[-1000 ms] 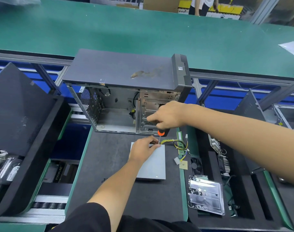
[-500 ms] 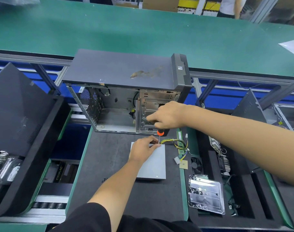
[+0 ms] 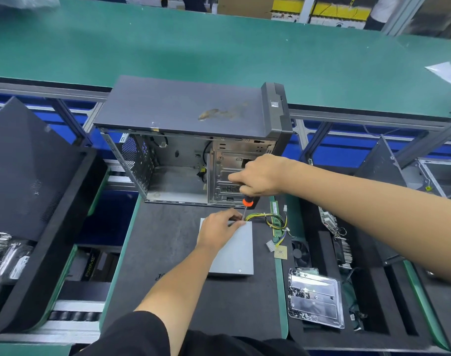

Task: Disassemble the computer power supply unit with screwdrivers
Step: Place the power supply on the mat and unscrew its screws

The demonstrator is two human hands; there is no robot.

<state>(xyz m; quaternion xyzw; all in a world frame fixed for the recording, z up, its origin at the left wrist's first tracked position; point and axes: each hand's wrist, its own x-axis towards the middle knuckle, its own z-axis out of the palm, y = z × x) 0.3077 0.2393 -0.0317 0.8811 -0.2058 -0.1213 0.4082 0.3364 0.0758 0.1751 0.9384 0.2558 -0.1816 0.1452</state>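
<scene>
A grey metal power supply unit point(image 3: 234, 253) lies flat on the dark foam mat point(image 3: 168, 253), with its yellow and black cable bundle point(image 3: 270, 219) trailing off to the right. My left hand point(image 3: 219, 229) rests on the unit's far edge and holds it down. My right hand point(image 3: 260, 177) grips a screwdriver point(image 3: 247, 204) with an orange and black handle, held upright. Its tip meets the unit's far right corner, right beside my left fingertips.
An open, emptied computer case point(image 3: 193, 140) stands just behind the unit. A clear plastic tray of screws point(image 3: 314, 296), a small fan point(image 3: 300, 251) and a memory stick point(image 3: 275, 217) lie to the right. Black foam trays point(image 3: 26, 201) flank the mat. A green conveyor point(image 3: 219, 47) runs behind.
</scene>
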